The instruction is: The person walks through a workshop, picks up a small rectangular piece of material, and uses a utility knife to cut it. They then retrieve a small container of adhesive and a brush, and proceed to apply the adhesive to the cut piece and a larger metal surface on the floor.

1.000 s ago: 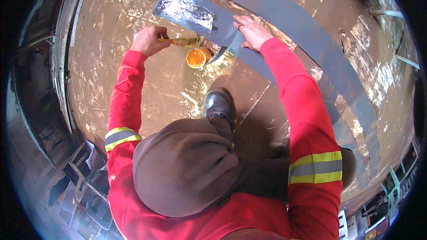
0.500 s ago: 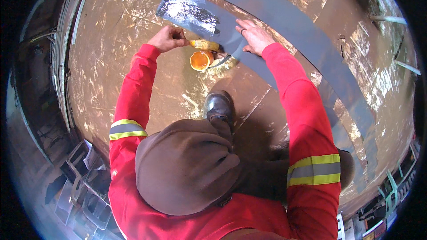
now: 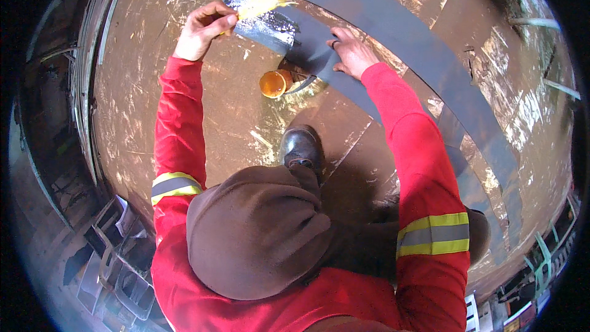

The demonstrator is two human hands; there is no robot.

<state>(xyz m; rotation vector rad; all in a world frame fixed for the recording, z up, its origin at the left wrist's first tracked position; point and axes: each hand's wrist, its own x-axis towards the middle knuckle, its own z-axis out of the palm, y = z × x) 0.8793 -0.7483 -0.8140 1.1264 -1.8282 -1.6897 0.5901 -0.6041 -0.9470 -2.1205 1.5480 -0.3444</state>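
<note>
My left hand (image 3: 203, 26) grips the handle of a yellow paintbrush (image 3: 265, 0), whose bristles rest on a wet, shiny grey patch of paint (image 3: 263, 19) on the brown metal surface (image 3: 215, 117). Flat on the painted grey band (image 3: 393, 31) lies my right hand (image 3: 351, 52), fingers spread, holding nothing. An orange paint can (image 3: 275, 83) stands between the two hands, nearer to me. Both arms wear red sleeves with reflective stripes.
A black boot (image 3: 299, 145) is planted on the brown surface below the can. The grey band curves away to the right. The surface's edge (image 3: 92, 86) runs along the left, with crates and clutter (image 3: 117, 258) lower down beyond it.
My left hand has lifted the brush from beside the can and swung it up and right onto the wet grey patch. My right hand stays planted on the band.
</note>
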